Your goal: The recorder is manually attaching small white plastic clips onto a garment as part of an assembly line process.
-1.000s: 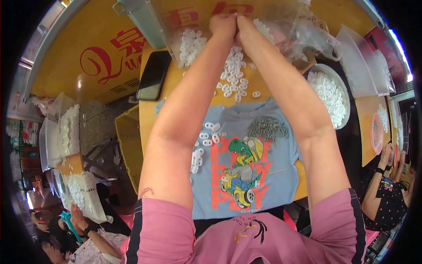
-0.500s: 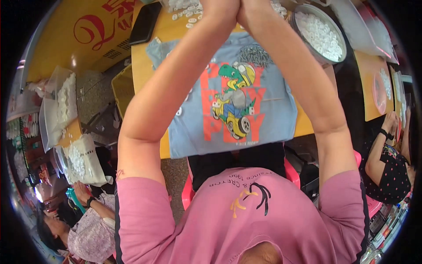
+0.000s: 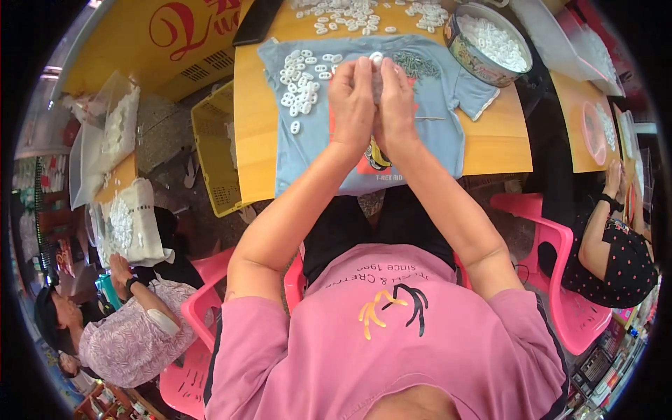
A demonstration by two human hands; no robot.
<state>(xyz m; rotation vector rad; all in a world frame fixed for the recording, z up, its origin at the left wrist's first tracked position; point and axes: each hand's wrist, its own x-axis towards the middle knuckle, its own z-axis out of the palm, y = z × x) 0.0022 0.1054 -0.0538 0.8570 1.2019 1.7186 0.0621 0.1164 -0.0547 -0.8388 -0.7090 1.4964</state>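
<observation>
My left hand [image 3: 352, 99] and my right hand [image 3: 395, 103] are held close together above a blue T-shirt [image 3: 301, 157] spread on the table. A small white oval plastic piece [image 3: 376, 56] shows between the fingertips, with the fingers of both hands closed around it. Left of my left hand lies a loose group of white two-hole plastic pieces [image 3: 301, 94] on the cloth. Just beyond my right hand is a heap of thin grey metal pins [image 3: 418, 64]. My hands cover much of the shirt's printed picture.
More white pieces [image 3: 343, 15] lie along the table's far side. A round tin [image 3: 462, 59] full of white parts stands at the far right, a dark phone [image 3: 257, 21] at the far left. A yellow crate [image 3: 213, 150] is left of the table. Co-workers sit on both sides.
My hands have come back from the table's far side to over the shirt. The view has shifted, and the white pieces at the shirt's left now show fully.
</observation>
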